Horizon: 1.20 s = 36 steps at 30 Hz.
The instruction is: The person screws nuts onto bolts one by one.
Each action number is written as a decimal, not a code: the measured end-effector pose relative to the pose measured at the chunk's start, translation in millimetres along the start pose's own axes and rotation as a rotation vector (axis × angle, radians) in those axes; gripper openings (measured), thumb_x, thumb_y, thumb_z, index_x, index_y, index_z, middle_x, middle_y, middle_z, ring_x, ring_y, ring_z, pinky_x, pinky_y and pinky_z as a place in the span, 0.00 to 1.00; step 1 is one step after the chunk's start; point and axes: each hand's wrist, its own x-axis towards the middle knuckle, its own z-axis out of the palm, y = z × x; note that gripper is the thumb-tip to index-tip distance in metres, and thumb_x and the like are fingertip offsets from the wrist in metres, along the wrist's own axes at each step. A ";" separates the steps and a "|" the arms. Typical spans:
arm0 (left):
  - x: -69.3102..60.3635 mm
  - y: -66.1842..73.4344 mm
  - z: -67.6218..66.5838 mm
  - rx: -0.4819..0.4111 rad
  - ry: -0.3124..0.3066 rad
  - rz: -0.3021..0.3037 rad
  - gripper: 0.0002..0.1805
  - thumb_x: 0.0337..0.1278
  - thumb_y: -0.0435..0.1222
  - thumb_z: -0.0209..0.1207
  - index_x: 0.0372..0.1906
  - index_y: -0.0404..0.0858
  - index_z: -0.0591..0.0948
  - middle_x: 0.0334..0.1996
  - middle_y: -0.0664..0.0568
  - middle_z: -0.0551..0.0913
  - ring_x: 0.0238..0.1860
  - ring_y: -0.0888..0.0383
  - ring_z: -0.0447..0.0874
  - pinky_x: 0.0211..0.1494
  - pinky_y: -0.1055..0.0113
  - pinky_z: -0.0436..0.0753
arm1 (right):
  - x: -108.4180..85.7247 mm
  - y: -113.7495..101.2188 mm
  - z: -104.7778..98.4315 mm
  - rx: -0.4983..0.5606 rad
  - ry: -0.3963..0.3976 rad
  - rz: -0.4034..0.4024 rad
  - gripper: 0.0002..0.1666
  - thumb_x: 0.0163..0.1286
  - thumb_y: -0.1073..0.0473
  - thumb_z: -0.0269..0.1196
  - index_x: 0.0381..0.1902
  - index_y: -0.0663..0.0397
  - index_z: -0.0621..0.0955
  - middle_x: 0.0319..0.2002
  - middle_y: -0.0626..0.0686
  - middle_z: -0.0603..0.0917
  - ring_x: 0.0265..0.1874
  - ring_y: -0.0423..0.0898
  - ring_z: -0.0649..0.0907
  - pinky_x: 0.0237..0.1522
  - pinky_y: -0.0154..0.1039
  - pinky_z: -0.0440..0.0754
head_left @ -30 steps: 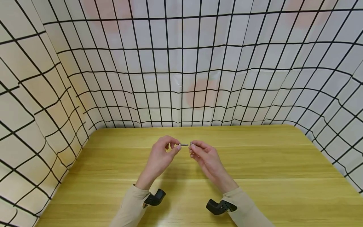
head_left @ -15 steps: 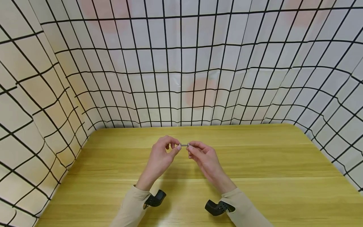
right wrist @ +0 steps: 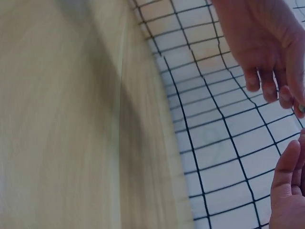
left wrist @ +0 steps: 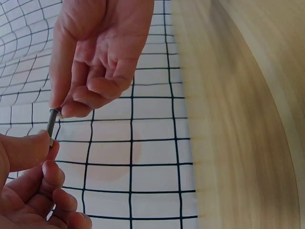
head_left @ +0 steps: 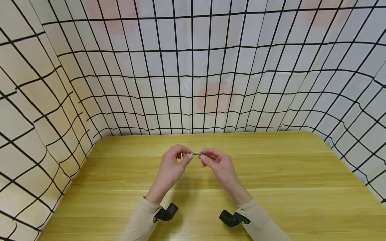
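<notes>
Metal rod (left wrist: 52,122) up in the air, thin, grey and bolt-like, bridging the two hands above the wooden bench (head_left: 301,187) and lying close to level in the head view. On one side the left hand (head_left: 174,164) pinches an end between thumb and finger; on the other the right hand (head_left: 219,164) pinches too, and just a short stretch of shank shows between. So both hands are clamped on small metal, near each other, no skin contact that I can see. Best look comes from the left wrist: a shiny collar (left wrist: 56,109) at the right hand's end, but separate nut or part of the rod, I can't tell. From the right wrist, the metal is nearly all hidden.

My read of the step: lining up and joining, a small piece being fitted to the rod's end. Next move, I'd say, calls for a steady left hand, the two pieces square, and a gentle roll of the right thumb and finger to find a thread. Go in crooked and it could bind, or slip free and drop.
</notes>
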 end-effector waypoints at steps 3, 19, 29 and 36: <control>-0.7 0.5 -0.6 0.012 -0.004 0.007 0.03 0.61 0.34 0.66 0.36 0.38 0.84 0.27 0.56 0.72 0.37 0.47 0.69 0.39 0.61 0.64 | 0.0 -2.4 -3.8 -0.112 -0.032 -0.054 0.11 0.68 0.63 0.65 0.44 0.67 0.81 0.38 0.58 0.83 0.33 0.47 0.82 0.39 0.39 0.82; -2.1 1.0 -5.0 0.058 -0.052 0.088 0.03 0.60 0.31 0.65 0.36 0.41 0.82 0.28 0.57 0.70 0.37 0.55 0.69 0.41 0.59 0.68 | -0.1 -10.7 -8.6 -0.221 -0.101 -0.055 0.11 0.71 0.60 0.64 0.41 0.67 0.80 0.35 0.62 0.81 0.34 0.53 0.81 0.41 0.43 0.82; -3.5 2.6 -2.8 0.058 -0.065 0.138 0.06 0.59 0.30 0.66 0.35 0.44 0.81 0.28 0.58 0.69 0.37 0.59 0.68 0.40 0.60 0.68 | -0.6 -9.5 -6.3 -0.126 -0.117 -0.002 0.15 0.75 0.60 0.58 0.33 0.69 0.78 0.26 0.56 0.78 0.26 0.48 0.79 0.39 0.41 0.82; -4.3 3.4 -0.8 0.067 -0.059 0.142 0.06 0.59 0.30 0.66 0.35 0.44 0.81 0.28 0.59 0.69 0.37 0.59 0.68 0.39 0.61 0.68 | -0.8 -9.0 -6.1 -0.042 -0.123 0.027 0.18 0.76 0.60 0.57 0.33 0.74 0.76 0.25 0.54 0.77 0.25 0.45 0.77 0.36 0.40 0.82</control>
